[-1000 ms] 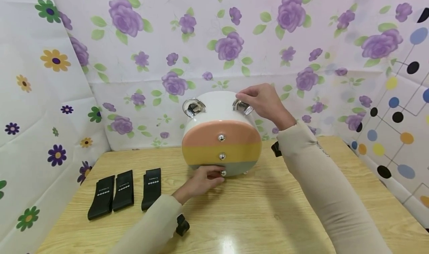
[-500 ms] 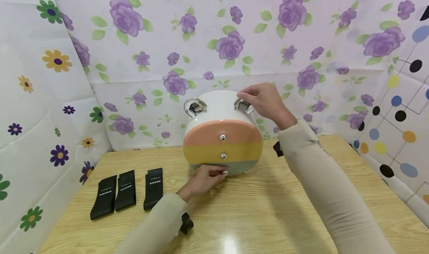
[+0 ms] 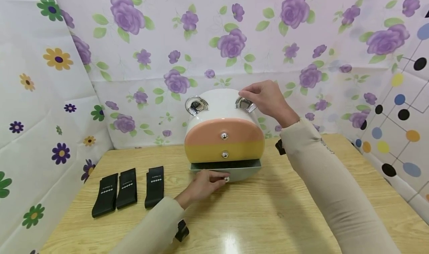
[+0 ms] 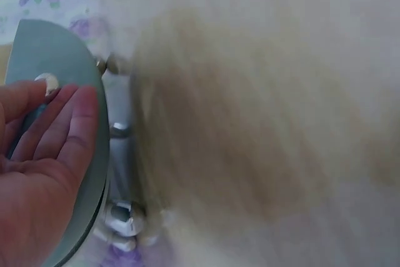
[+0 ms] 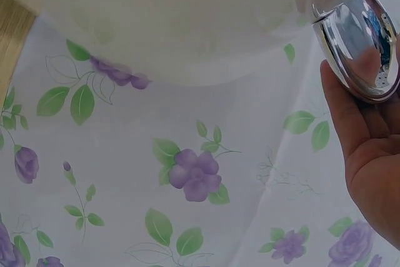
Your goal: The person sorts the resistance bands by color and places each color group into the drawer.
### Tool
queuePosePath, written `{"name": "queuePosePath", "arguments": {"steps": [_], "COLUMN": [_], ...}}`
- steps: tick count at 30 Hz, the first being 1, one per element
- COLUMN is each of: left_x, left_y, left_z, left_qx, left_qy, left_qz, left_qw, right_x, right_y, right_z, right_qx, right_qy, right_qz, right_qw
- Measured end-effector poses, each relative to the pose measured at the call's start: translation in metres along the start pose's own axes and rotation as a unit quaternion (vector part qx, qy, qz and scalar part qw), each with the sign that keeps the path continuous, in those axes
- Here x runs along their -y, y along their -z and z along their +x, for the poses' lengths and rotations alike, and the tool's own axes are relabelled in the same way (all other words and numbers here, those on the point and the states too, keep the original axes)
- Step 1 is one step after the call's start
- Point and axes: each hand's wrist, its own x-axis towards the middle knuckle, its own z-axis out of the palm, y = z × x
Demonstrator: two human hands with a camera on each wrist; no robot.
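Observation:
A rounded white cabinet (image 3: 218, 101) with orange, yellow and grey-green drawer fronts stands near the back of the table. Its bottom drawer (image 3: 246, 174) is partly out, with a dark interior showing. My left hand (image 3: 202, 185) pinches that drawer's silver knob (image 3: 226, 179) between thumb and fingers; the left wrist view shows the pinch on the knob (image 4: 49, 82). At the cabinet's upper right, my right hand (image 3: 266, 99) grips the chrome ear-shaped piece (image 3: 244, 104). In the right wrist view, fingers lie behind the chrome piece (image 5: 359, 48).
Several folded black items with white print lie left on the wooden table (image 3: 254, 216): one at the far left (image 3: 105, 195), one beside it (image 3: 127, 189), another nearer the cabinet (image 3: 154, 187). Flowered cloth (image 3: 140, 75) hangs behind; dotted cloth (image 3: 399, 135) is on the right.
The bottom drawer, shut before, has slid out toward me, with my left hand moving along on its knob. My right hand has stayed on the chrome ear.

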Motion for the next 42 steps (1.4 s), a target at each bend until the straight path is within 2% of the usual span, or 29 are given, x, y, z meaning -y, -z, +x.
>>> {"name": "queuePosePath", "arguments": {"steps": [5, 23, 32, 42], "left_x": [-0.001, -0.008, -0.012, -0.011], "left_y": [-0.005, -0.023, -0.027, -0.029], "left_z": [-0.01, -0.039, -0.05, -0.054], "left_qx": [-0.013, -0.043, -0.032, -0.031], "left_qy": [0.002, -0.014, -0.002, -0.013], "left_qz": [-0.023, -0.001, -0.02, -0.015], "left_qw": [0.9997, 0.999, 0.9993, 0.9993], "right_x": [0.001, 0.002, 0.0, 0.001], "right_y": [0.001, 0.0, 0.0, 0.001], "right_z": [0.0, 0.0, 0.001, 0.001], "right_qx": [0.003, 0.009, 0.012, 0.009], "right_qy": [-0.002, -0.013, -0.02, -0.024], "right_qz": [0.006, 0.022, 0.012, 0.013], "right_qw": [1.0, 0.9996, 0.9996, 0.9996]}}
